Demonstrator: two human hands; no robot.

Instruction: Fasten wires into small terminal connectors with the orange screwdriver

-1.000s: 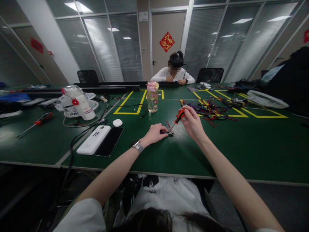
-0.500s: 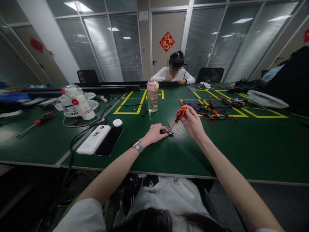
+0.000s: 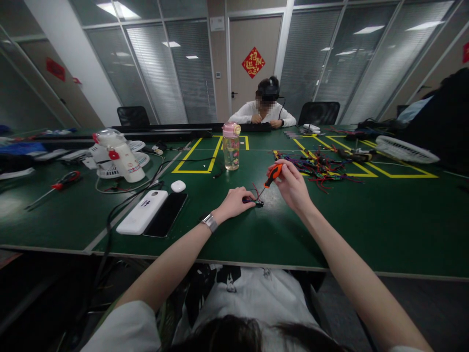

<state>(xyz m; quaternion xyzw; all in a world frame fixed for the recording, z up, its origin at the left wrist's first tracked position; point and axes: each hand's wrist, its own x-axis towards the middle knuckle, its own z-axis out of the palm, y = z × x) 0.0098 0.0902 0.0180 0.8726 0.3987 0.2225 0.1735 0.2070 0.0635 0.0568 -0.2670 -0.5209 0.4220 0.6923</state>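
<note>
I am looking down over the green surface point(image 3: 330, 230) from the head camera. My left hand point(image 3: 234, 203) is resting on the surface with the fingers curled, and it is pinning down a small dark part with thin red wires point(image 3: 255, 199); this part is lying on the surface, almost in the middle in front of me. My right hand point(image 3: 291, 185) is closed around a small screwdriver with an orange handle point(image 3: 273, 176), holding it tilted, the handle up by the fingertips and the thin shaft going down toward the small part. The tip seems to be touching the part, but it is too small for me to tell for sure.

Behind the right hand, a heap of coloured wires point(image 3: 318, 168) is lying near the yellow tape lines point(image 3: 198, 155). A clear bottle with a pink lid point(image 3: 231, 146) is standing upright behind the left hand, well apart from it. To the left, a white power bank point(image 3: 142, 211) and a black phone point(image 3: 166, 214) are lying side by side, touching or almost so, with a small white case point(image 3: 178, 186) just behind them. Farther left, a white fan-like device point(image 3: 119, 155) is lying and a red-handled screwdriver point(image 3: 60, 182) too. At the far side of the surface another person point(image 3: 263, 111) is sitting with both hands near the chin.
</note>
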